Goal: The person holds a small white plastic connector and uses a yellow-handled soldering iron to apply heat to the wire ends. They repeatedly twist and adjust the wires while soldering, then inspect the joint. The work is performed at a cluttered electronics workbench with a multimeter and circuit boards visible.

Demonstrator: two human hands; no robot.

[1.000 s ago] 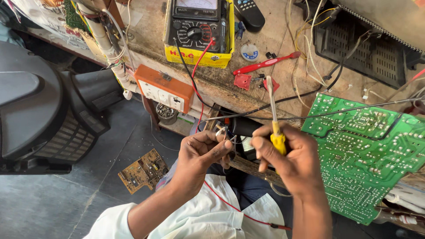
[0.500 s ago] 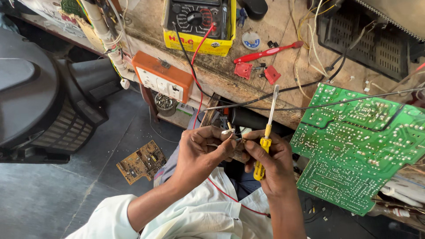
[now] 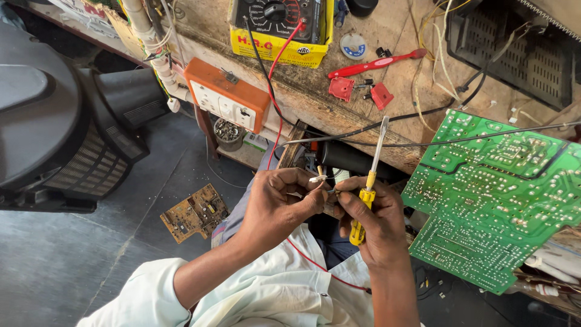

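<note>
Both hands meet in front of the person's lap, just below the edge of the wooden bench (image 3: 339,103). Left hand (image 3: 279,203) has thumb + fingers pressed together on a small pale wire end (image 3: 317,178) — the tip pokes up past the fingertips, right at the gap betw. the two hands. Right hand (image 3: 374,221) is curled shut round a yellow-handled screwdriver (image 3: 367,192); handle sits in the fist w/ its butt sticking out low near the palm, shaft runs up and slightly right, tip ending near the black cable (image 3: 423,145) that crosses the bench edge. Right fingertips also touch the left ones by the wire end, but can't tell if they pinch it too. A thin red wire (image 3: 315,263) trails over the white shirt under the hands. Green circuit board (image 3: 502,194), solder side up, lies just right of the right hand, overhanging the bench. On the bench top: yellow multimeter (image 3: 279,27) w/ red + black leads, red toothbrush (image 3: 375,63), two small red clips (image 3: 360,92), orange switch box (image 3: 227,94) fixed to the bench front. On the floor to the left — a small brown circuit board (image 3: 195,213) and a big black TV housing (image 3: 54,115), well apart from the hands.
</note>
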